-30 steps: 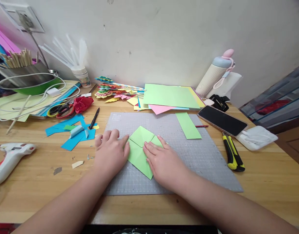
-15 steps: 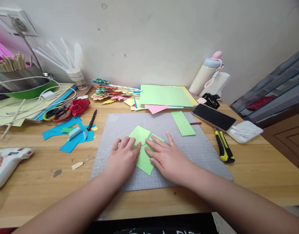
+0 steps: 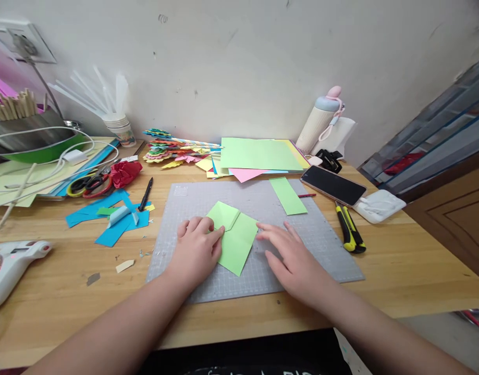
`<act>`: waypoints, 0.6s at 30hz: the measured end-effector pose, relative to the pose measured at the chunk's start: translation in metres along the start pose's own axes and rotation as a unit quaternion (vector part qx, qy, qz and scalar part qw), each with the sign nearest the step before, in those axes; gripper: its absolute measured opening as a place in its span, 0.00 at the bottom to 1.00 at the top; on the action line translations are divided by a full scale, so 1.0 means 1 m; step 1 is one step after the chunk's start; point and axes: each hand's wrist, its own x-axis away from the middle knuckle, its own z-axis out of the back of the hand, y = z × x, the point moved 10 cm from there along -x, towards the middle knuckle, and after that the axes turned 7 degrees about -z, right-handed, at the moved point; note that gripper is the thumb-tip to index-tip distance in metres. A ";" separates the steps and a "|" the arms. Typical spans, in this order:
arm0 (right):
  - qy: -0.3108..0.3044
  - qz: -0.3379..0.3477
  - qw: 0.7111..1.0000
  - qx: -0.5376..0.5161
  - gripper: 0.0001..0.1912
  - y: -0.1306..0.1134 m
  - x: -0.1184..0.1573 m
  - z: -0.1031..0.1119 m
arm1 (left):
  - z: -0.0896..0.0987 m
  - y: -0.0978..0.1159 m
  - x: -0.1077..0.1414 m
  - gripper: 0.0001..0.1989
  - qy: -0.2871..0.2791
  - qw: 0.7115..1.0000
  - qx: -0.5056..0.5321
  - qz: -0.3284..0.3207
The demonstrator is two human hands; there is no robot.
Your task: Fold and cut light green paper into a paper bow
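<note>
Paper [image 3: 239, 245], green, with a folded flap at its far end, lying flat on the gray cutting mat [image 3: 321, 229] on the wooden surface [image 3: 67, 297]. On its left side, left hand [image 3: 198, 247], pressed down with curled fingers; cannot tell whether pinching. Right at its right corner, right hand [image 3: 288, 255], loosely spread, holding nothing. Farther back, a green strip [image 3: 289, 197] on the mat.

Folded paper [image 3: 241, 242] light green; mat [image 3: 321, 250] grey, white-gridded; cutter [image 3: 347, 227] yellow-black.
</note>
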 end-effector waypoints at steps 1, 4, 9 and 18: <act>0.021 0.011 1.000 -0.009 0.20 -0.006 -0.004 0.002 | 0.000 0.001 0.000 0.13 0.001 1.000 0.003 -0.005; 0.001 0.063 0.998 0.007 0.24 -0.028 -0.015 -0.011 | -0.002 0.006 -0.001 0.16 -0.006 0.999 0.012 -0.031; -0.052 0.085 0.994 0.039 0.30 -0.039 -0.023 -0.035 | -0.003 0.012 -0.002 0.15 -0.024 0.998 0.011 -0.048; -0.066 0.046 0.995 0.063 0.28 -0.012 0.011 -0.023 | -0.005 0.003 -0.001 0.17 -0.022 0.999 0.020 -0.013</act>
